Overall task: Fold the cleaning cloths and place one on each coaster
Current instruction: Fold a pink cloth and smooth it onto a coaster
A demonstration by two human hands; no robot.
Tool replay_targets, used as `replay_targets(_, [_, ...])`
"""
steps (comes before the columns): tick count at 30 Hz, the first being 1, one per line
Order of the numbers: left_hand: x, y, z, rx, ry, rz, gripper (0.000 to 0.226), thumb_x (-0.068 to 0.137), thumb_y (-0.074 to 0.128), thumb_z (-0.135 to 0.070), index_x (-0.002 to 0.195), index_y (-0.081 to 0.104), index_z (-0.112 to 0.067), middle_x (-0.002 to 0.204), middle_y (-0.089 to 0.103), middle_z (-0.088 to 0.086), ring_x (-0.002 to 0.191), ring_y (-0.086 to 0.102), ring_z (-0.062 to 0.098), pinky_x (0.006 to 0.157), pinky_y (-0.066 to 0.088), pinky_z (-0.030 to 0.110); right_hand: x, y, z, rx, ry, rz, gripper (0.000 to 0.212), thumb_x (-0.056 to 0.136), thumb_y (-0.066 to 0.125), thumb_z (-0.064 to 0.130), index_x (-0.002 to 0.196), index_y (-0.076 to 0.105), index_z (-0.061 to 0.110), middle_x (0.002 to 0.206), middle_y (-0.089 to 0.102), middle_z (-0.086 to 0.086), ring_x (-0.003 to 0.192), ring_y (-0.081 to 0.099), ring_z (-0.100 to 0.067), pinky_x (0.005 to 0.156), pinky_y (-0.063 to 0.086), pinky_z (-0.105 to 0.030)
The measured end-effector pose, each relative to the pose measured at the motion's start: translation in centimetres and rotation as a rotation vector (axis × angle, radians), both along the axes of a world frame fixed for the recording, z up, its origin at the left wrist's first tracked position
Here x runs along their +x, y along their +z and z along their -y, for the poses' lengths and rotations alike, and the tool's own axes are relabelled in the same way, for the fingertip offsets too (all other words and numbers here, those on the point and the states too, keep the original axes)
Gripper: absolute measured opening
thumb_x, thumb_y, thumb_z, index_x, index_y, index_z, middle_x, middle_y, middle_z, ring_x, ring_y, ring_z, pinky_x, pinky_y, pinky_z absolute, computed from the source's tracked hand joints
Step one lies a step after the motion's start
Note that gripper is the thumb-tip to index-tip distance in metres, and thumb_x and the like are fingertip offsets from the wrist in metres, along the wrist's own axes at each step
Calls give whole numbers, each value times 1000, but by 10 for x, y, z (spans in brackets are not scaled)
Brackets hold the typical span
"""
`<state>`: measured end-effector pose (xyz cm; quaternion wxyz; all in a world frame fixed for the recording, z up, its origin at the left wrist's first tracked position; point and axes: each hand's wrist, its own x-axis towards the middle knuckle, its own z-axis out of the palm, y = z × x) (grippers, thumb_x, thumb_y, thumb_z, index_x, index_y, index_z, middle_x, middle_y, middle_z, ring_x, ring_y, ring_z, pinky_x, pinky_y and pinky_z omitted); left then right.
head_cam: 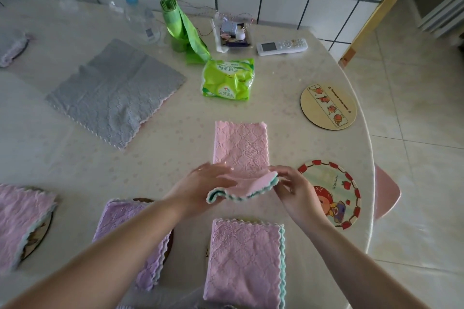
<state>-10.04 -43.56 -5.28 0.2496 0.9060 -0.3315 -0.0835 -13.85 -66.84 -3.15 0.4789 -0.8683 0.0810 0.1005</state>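
Nearest the person, 3 folded cloths already sit on coasters along the tabletop (155, 133) edge: a pink folded cloth (244, 262) in front, a lilac folded cloth (131, 241) to its left with a dark coaster rim showing behind it, and another pink one (22, 221) at far left over a coaster.

Just beyond them, both hands work on a pink cloth with a green scalloped edge (241, 155), already folded into a long strip lying on the tabletop. The left hand (208, 183) rests on the near end with its grip pinching the lifted edge; the right hand (293, 188) has a narrow grip on the near right corner, which is raised off the surface. This looks like the second fold, bringing the near end over the far end.

To the right, a red-bordered cartoon coaster (334, 193) lies bare, and farther off a wooden coaster (327, 106) is bare too. The next move probably calls for carrying the lifted end forward, squaring the edges, then setting the cloth on the nearer coaster.

Farther left, a grey cloth (115, 95) lies flat, unfolded.
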Motion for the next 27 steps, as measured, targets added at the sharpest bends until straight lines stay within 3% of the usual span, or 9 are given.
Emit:
replay_targets(2, [4,9,8,69,82,-150,23,92,47,-33,102,67,-29,105,69,-5,99,63,18,83,47,26,5,-4,-1,1,-10,-32,14,93,51,22,91,52,35,93,63,17,83,57,2,67,42,-18])
replay_targets(4, [8,7,7,48,237,-421,24,94,44,-41,78,60,-32,77,64,-8,73,58,16,61,40,19,10,-8,-1,-39,-9,-25,8,96,45,21,92,49,26,80,60,8,68,57,-10,56,42,-27])
replay_targets(7, [22,-6,7,-84,441,-414,47,88,39,-56,65,45,-16,55,47,-1,51,43,15,50,31,28,20,-11,-5,-137,-30,-12,5,97,42,21,96,45,17,73,59,-1,61,58,-22,54,46,-43])
replay_targets(10, [39,-17,16,-160,582,-399,46,93,43,-46,74,46,-4,58,46,7,52,42,21,51,30,34,38,-19,-9,-237,-62,-21,8,97,40,22,99,43,14,71,59,-4,58,58,-24,49,43,-39])
replay_targets(13, [52,-19,23,-178,645,-412,45,94,41,-45,80,49,-4,64,53,16,58,50,30,52,36,41,57,-25,-9,-289,-73,-60,11,97,38,24,103,42,15,78,61,-8,63,59,-29,49,42,-35])
replay_targets(18, [70,-24,28,-204,745,-398,41,94,47,-38,65,35,-12,52,34,-2,49,33,18,49,22,33,84,-29,-9,-348,-56,-116,17,97,36,28,108,43,17,86,64,-10,72,60,-33,62,51,-44])
replay_targets(23, [84,-29,28,-143,822,-390,37,90,52,-35,63,36,-15,54,36,-2,53,34,19,49,23,31,101,-31,-10,-385,-36,-177,20,96,36,29,107,44,14,87,62,-10,77,58,-34,61,47,-38])
replay_targets(25, [86,-29,31,-132,870,-407,25,88,54,-37,76,48,-15,62,48,-4,59,45,20,54,31,31,105,-32,-11,-401,-41,-203,20,96,36,28,106,45,14,85,59,-8,76,55,-33,60,43,-36])
replay_targets(27, [86,-29,33,-247,968,-449,24,86,59,-34,100,50,-17,78,56,-8,72,54,17,62,40,30,109,-35,-10,-407,-48,-218,22,96,36,29,108,46,14,83,55,-6,74,52,-31,59,39,-34])
